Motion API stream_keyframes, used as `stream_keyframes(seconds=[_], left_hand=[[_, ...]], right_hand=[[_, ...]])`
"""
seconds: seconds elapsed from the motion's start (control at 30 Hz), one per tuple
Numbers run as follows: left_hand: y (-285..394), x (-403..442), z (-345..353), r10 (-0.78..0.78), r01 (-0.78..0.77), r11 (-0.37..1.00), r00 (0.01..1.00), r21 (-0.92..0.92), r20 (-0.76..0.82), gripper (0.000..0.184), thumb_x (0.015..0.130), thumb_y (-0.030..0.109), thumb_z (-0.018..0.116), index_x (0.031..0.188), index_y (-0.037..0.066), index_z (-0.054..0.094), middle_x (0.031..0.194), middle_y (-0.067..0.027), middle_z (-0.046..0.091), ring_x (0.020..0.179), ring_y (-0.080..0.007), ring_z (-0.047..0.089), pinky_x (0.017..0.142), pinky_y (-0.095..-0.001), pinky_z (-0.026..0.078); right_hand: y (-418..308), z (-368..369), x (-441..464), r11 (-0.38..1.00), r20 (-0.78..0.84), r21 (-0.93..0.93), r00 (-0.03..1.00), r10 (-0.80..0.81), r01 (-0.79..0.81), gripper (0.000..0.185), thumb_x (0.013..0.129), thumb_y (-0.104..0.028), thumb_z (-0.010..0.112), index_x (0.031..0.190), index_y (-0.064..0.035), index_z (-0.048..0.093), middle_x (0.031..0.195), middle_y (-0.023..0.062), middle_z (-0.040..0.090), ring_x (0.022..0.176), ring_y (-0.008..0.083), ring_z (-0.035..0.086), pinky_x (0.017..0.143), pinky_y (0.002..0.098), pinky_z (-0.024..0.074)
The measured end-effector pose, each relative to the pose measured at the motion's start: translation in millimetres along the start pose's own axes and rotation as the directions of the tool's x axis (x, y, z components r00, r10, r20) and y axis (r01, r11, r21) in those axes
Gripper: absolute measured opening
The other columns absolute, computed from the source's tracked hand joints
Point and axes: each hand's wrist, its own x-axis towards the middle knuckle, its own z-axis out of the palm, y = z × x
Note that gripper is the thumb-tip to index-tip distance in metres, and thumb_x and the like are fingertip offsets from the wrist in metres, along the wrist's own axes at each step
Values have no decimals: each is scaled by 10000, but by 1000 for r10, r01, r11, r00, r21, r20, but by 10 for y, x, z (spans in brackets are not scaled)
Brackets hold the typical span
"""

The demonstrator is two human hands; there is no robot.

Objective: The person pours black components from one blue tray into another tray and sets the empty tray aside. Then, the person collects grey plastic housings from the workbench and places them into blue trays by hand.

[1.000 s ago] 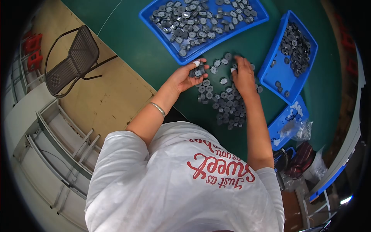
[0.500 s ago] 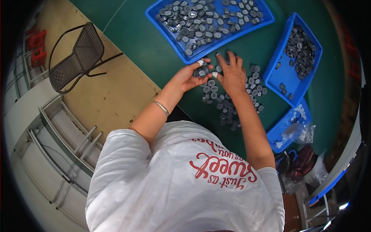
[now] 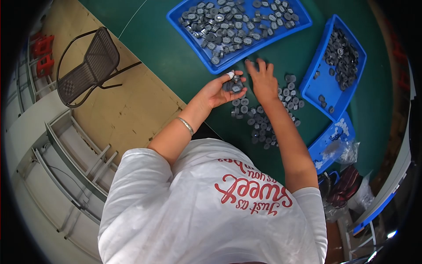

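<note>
On a green table [image 3: 154,42]: blue far tray [image 3: 212,69], blue right tray [image 3: 332,90] with blue near tray [image 3: 318,148] next to it, and loose grey parts [image 3: 263,126] scattered left of both.

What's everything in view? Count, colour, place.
Table: 1, green, centre
Upper tray: 1, blue, top
Right tray: 1, blue, right
Third tray: 1, blue, below right tray
Small parts: many, grey, on table, in upper and right trays
Plastic: uncounted, clear, at third tray
Striped item: 1, maroon, lower right
Chair: 1, brown, left
Red objects: 2+, red, far left
Metal framing: uncounted, grey, lower left
Shirt: 1, white, bottom
Bracelet: 1, silver, left forearm
Left hand: 1, centre, holding small parts
Right hand: 1, beside left hand
</note>
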Motion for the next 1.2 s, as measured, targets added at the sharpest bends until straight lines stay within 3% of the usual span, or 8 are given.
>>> stream_keyframes(seconds=[0.17,0.27,0.33,0.43,0.63,0.8,0.93,1.2], left_hand=[[-50,112,210,76,-55,994,971,98,-228,268,1000,165,428,1191,38,568,1165,-145,589,1056,-332,591,908,-431,538],[-61,187,344,92,-85,996,958,38,-273,248,993,129,441,1173,26,577,1143,-151,590,1057,-300,590,897,-440,549],[-57,219,361,90,-73,995,958,68,-274,248,994,125,437,1172,23,577,1131,-152,591,1049,-287,593,890,-439,555],[-53,231,345,82,-55,993,957,104,-277,246,994,117,432,1167,20,577,1112,-150,592,1033,-270,597,878,-431,564],[-74,229,323,94,-49,987,950,155,-297,252,998,142,422,1161,33,581,1109,-133,597,970,-306,614,788,-381,580],[-26,234,265,65,-27,991,955,133,-291,277,1004,206,417,1160,54,587,1080,-122,617,898,-334,624,693,-330,566],[-18,215,256,64,-28,992,950,121,-305,286,1004,229,416,1142,64,604,1052,-115,629,887,-324,623,680,-319,565],[25,179,261,53,-31,997,942,72,-330,277,998,231,435,1130,67,615,1053,-116,629,891,-328,627,667,-315,571]], right_hand=[[177,75,45,992,-82,128,997,5,6,518,769,-24,621,1245,-197,517,1242,101,474,1031,328,497,661,354,561],[344,112,97,832,-282,548,955,94,80,453,840,-34,622,1260,-158,505,1182,95,507,920,245,544,567,304,537],[387,-29,116,191,162,948,902,401,-255,382,904,-73,608,1265,-123,494,1145,70,519,795,140,541,537,248,508],[477,-255,70,156,287,920,888,359,-361,372,947,-102,571,1303,-100,465,1191,40,498,810,70,511,545,223,488],[435,-241,8,370,317,845,919,235,-386,377,927,-138,604,1282,-121,478,1165,44,530,771,78,525,537,225,493],[274,-161,173,892,-91,449,990,104,-52,401,805,-104,623,1192,-131,519,1150,90,559,955,338,566,798,421,518],[19,-141,246,962,-20,260,996,89,-81,364,781,-137,613,1134,-120,525,1119,64,554,1022,312,539,773,443,524],[76,17,239,898,-119,437,993,14,39,377,768,-90,617,1130,-70,511,1088,127,560,1024,350,543,845,434,498]])
